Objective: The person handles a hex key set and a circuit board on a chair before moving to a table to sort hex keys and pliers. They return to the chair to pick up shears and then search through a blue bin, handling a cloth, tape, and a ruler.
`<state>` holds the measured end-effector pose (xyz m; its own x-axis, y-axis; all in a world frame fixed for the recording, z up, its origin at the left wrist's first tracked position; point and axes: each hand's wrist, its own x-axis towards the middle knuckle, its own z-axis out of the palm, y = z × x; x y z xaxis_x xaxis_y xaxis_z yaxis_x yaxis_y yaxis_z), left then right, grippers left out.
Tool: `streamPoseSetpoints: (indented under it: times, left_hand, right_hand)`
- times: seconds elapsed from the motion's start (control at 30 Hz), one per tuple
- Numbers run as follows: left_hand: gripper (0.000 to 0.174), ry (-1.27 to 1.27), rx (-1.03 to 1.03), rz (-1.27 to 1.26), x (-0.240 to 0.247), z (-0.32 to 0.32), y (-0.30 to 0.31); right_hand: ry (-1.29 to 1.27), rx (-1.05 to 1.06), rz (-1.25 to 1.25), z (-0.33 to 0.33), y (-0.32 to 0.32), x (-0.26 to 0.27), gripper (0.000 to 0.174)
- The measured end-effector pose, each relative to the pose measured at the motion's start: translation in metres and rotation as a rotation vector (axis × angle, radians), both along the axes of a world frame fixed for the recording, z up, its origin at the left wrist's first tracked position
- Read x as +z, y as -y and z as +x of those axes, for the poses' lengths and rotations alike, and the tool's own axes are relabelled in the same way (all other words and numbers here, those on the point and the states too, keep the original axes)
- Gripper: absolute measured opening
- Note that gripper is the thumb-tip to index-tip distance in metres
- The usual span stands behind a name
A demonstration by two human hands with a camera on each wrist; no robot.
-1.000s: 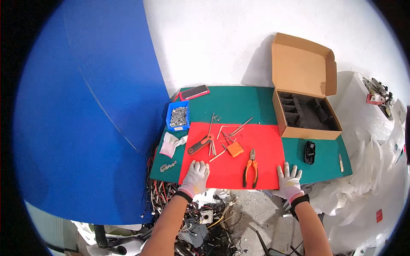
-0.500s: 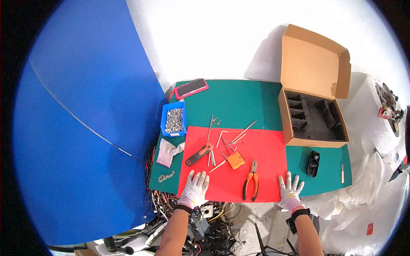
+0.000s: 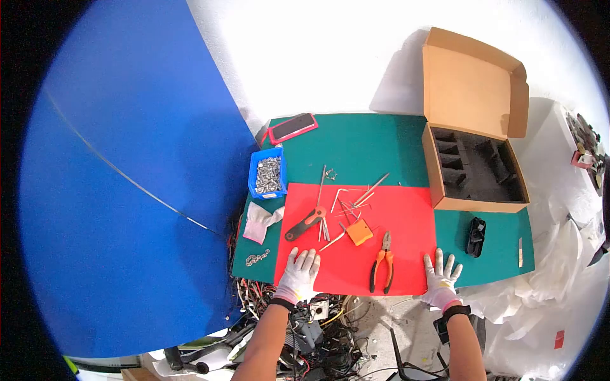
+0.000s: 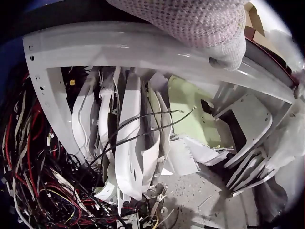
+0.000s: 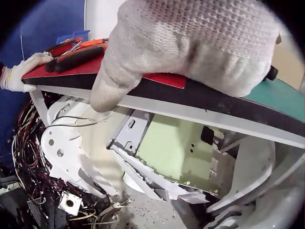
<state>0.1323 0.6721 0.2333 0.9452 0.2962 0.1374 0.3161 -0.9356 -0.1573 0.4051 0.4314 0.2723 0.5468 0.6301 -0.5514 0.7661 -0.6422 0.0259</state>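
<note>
White-gloved left hand (image 3: 298, 277): rests at the near edge of the red mat (image 3: 410, 219), fingers relaxed and forward, holding no tool.
White-gloved right hand (image 3: 441, 282): rests palm down across the mat's near right corner, fingers straight and spread on top, thumb hanging over the bench (image 3: 356, 149) edge; it has hold of no tool.
Change: only the head view shifts; both hands stay in place and nothing on the bench visibly moves, so no tool is taken up.
Orange-handled pliers (image 3: 385, 254): between the hands, toward 3 o'clock from the left and 10 o'clock from the right, jaws pointing away from the person.
Red-and-black folding tool (image 3: 307, 222): at 12 o'clock from the left hand, some blades swung out.
Orange block (image 3: 359, 232): at 2 o'clock from the left hand, beside loose metal keys (image 3: 341, 190).
Metal chain (image 3: 258, 258): at 10 o'clock from the left hand.
White-and-pink cloth (image 3: 257, 223): at 11 o'clock, nearer than the blue bin (image 3: 252, 174) of screws.
Black tray (image 3: 476, 237): at 1 o'clock from the right hand, off the mat.
Cardboard box (image 3: 480, 204): beyond the tray, lid up, dark foam inside.
Phone (image 3: 293, 129): at the bench's far left corner.
</note>
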Motion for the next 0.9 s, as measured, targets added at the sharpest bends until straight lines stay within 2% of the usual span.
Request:
streamPoseSetpoints:
  times: [0.1, 0.17, 0.23, 0.3, 0.37, 0.43, 0.47, 0.53, 0.67, 0.7, 0.77, 0.8, 0.83, 0.9]
  left_hand:
    - [0.056, -0.050, -0.011, 0.056, 0.001, -0.002, 0.001]
    - [0.070, -0.006, -0.016, -0.111, 0.020, 0.000, 0.005]
    - [0.077, -0.045, -0.056, -0.122, 0.039, 0.001, -0.007]
    - [0.075, -0.027, -0.026, -0.404, 0.057, 0.005, -0.029]
    - [0.065, 0.261, 0.163, -0.256, 0.066, 0.023, -0.045]
    - [0.057, 0.284, 0.299, -0.130, 0.049, 0.040, -0.064]
    - [0.057, 0.291, 0.298, -0.128, 0.039, 0.045, -0.071]
    - [0.045, 0.221, 0.499, -0.302, 0.026, 0.056, -0.081]
    - [0.031, 0.294, 0.558, -0.391, 0.022, 0.055, -0.085]
    - [0.033, 0.332, 0.651, -0.554, 0.027, 0.052, -0.086]
    - [0.035, 0.628, 0.476, -0.522, -0.004, 0.035, -0.109]
    - [0.039, 0.667, 0.486, -0.689, 0.006, 0.031, -0.106]
    - [0.039, 0.663, 0.484, -0.686, 0.009, 0.026, -0.107]
    - [0.041, 0.500, 0.696, -0.751, 0.017, 0.020, -0.108]
  right_hand:
    - [0.007, -0.003, -0.006, -0.003, 0.001, 0.003, 0.114]
    - [0.025, 0.007, 0.016, -0.002, 0.002, 0.000, 0.113]
    - [0.020, 0.004, 0.023, -0.001, 0.002, 0.002, 0.113]
    - [0.009, -0.002, 0.021, 0.000, 0.003, 0.000, 0.112]
    - [0.038, 0.008, 0.046, -0.001, 0.004, -0.004, 0.111]
    - [0.033, 0.010, 0.059, -0.002, 0.004, -0.003, 0.110]
    - [0.029, 0.007, 0.069, -0.001, 0.005, -0.002, 0.110]
    - [0.026, 0.007, 0.040, -0.003, 0.001, 0.007, 0.110]
    - [0.009, 0.003, 0.047, -0.002, 0.003, 0.003, 0.109]
    - [0.012, 0.005, 0.051, -0.001, 0.003, 0.004, 0.109]
    - [0.011, 0.002, 0.045, -0.002, 0.002, 0.008, 0.109]
    - [0.012, 0.002, 0.042, -0.003, 0.002, 0.009, 0.109]
    - [0.008, 0.000, 0.044, -0.003, 0.003, 0.006, 0.109]
    - [0.007, -0.001, 0.043, 0.000, 0.003, 0.000, 0.112]
